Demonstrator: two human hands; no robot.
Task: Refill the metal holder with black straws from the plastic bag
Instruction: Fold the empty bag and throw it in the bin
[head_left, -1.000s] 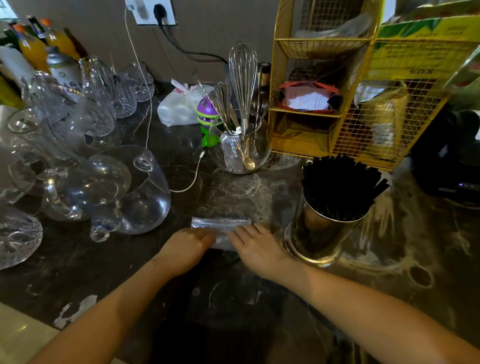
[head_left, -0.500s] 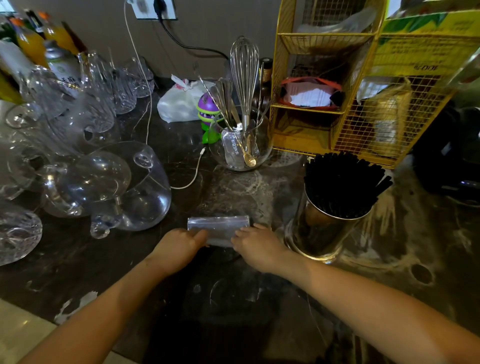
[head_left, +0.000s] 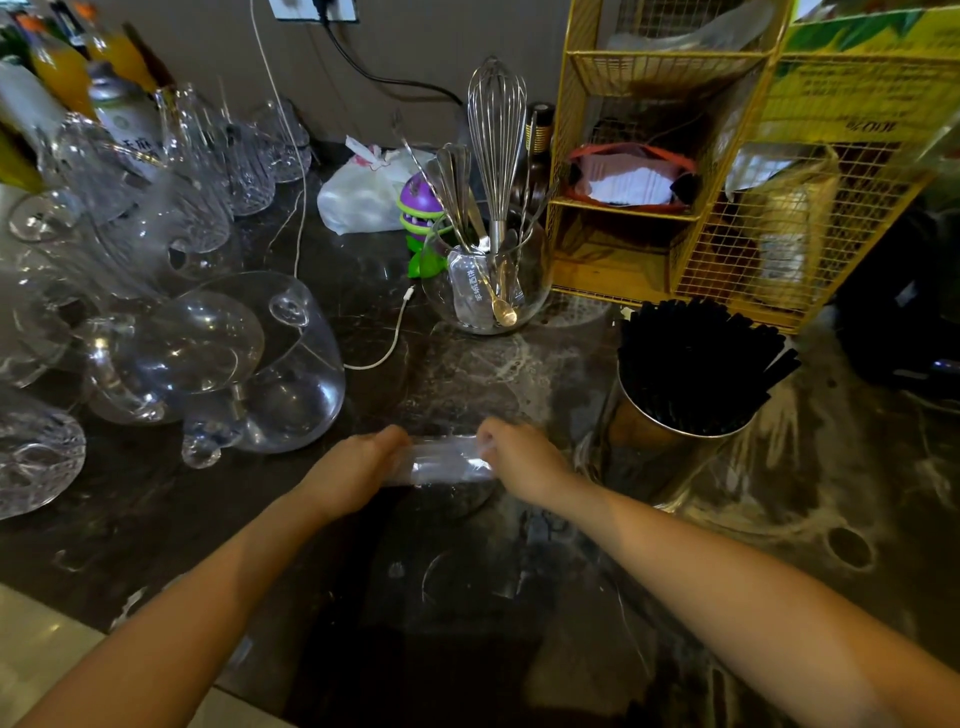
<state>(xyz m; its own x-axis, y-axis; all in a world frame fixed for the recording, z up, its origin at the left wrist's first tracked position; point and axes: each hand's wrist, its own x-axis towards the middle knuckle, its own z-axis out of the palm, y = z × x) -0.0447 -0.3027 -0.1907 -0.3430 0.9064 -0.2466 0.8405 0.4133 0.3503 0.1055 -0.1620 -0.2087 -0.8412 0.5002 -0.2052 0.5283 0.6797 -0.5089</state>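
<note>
Clear crinkled plastic bag (head_left: 449, 460), flat on the dark marble counter (head_left: 156, 499) half a second ago, is now gathered into a narrower roll. Its long axis runs left to right between the hands. The left hand (head_left: 353, 467) closes around its left end, and the right hand (head_left: 519, 457) pinches its right end. To the right, just beside the right hand, the shiny metal cylindrical holder (head_left: 654, 441) stands upright, packed with black straws (head_left: 696, 364) that fan toward the upper right.
</note>
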